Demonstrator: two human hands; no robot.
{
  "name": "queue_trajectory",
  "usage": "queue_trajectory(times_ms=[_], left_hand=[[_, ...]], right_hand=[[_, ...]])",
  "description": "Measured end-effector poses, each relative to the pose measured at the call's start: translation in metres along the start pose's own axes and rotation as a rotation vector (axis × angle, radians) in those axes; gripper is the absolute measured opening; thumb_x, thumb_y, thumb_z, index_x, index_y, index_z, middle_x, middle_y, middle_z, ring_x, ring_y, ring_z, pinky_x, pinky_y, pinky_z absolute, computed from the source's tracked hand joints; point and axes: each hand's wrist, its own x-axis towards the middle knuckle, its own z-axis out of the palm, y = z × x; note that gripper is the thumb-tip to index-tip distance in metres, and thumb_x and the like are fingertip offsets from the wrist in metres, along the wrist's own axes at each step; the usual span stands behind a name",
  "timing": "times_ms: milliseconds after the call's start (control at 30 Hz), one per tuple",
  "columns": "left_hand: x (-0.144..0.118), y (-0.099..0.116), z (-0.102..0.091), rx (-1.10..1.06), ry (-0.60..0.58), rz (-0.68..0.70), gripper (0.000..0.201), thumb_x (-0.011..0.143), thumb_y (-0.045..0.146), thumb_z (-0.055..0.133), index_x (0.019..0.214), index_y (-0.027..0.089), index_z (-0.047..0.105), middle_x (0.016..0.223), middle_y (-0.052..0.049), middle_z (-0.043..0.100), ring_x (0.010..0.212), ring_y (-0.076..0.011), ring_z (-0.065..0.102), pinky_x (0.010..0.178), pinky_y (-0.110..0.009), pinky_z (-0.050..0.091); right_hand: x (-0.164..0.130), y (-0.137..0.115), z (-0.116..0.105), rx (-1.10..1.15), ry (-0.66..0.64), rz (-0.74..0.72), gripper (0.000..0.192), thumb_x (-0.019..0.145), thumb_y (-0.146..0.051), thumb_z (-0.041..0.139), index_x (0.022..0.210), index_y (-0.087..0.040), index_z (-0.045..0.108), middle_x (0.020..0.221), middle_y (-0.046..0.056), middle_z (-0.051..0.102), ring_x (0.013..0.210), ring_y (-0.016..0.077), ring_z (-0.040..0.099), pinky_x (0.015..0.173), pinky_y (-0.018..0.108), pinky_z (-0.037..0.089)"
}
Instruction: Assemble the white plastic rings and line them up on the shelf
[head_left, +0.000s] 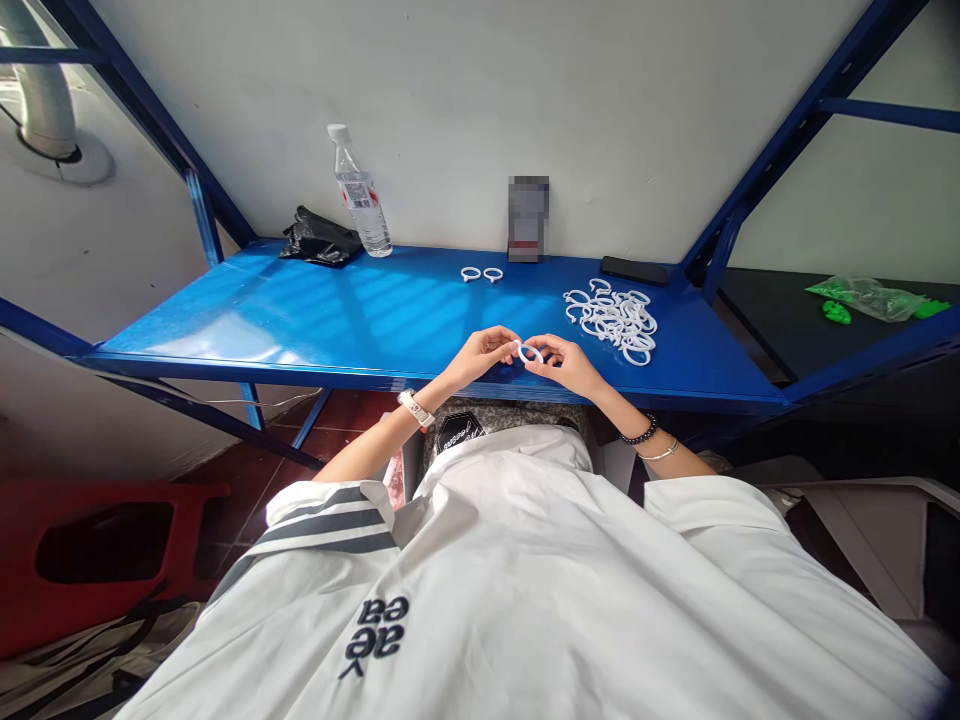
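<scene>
Between my two hands, near the front edge of the blue table, is a white plastic ring (531,353). My left hand (484,355) pinches the ring's left side with thumb and fingertips. On the opposite side, my right hand (568,364) grips the ring between thumb and fingers. To the right lies a pile of similar white rings (616,318), each with a small tab where that shows. Farther back on the table, two more rings rest side by side, a left one (470,274) and a right one (493,274).
A water bottle (363,200) and a black plastic bag (319,238) stand at the back left of the blue table (300,320). A blurred box (528,220) leans on the wall. A black phone (634,270) lies behind the pile. Blue frame posts rise at both sides.
</scene>
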Motion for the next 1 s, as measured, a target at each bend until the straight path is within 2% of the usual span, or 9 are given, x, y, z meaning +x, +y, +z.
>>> queue_trajectory(times_ms=[200,500,1000], left_hand=[[-0.0003,0.0003,0.0,0.029,-0.019,-0.004,0.049,0.081,0.059,0.069,0.092,0.012,0.066,0.081,-0.006,0.068,0.071,-0.0133,0.062,0.07,-0.027,0.05],[0.001,-0.0047,-0.0018,-0.001,-0.013,0.011,0.049,0.08,0.06,0.071,0.088,0.012,0.062,0.078,-0.005,0.067,0.069,-0.0129,0.062,0.069,-0.027,0.051],[0.0009,-0.0073,-0.0008,-0.007,-0.009,0.025,0.051,0.079,0.063,0.07,0.083,0.013,0.057,0.072,-0.003,0.064,0.065,-0.0122,0.062,0.066,-0.026,0.051]], right_hand=[[-0.0006,0.0011,0.0013,0.006,0.015,0.03,0.044,0.074,-0.053,0.074,0.1,-0.019,0.068,0.093,0.007,0.071,0.072,0.0177,0.064,0.058,0.028,0.048],[0.0,-0.001,0.0004,-0.046,-0.025,-0.006,0.045,0.077,-0.05,0.072,0.111,-0.021,0.069,0.11,0.008,0.07,0.076,0.0178,0.064,0.057,0.027,0.049],[-0.0008,-0.0009,0.0024,-0.089,-0.018,-0.02,0.045,0.075,-0.053,0.073,0.107,-0.021,0.067,0.103,0.007,0.07,0.071,0.0157,0.061,0.054,0.026,0.046]])
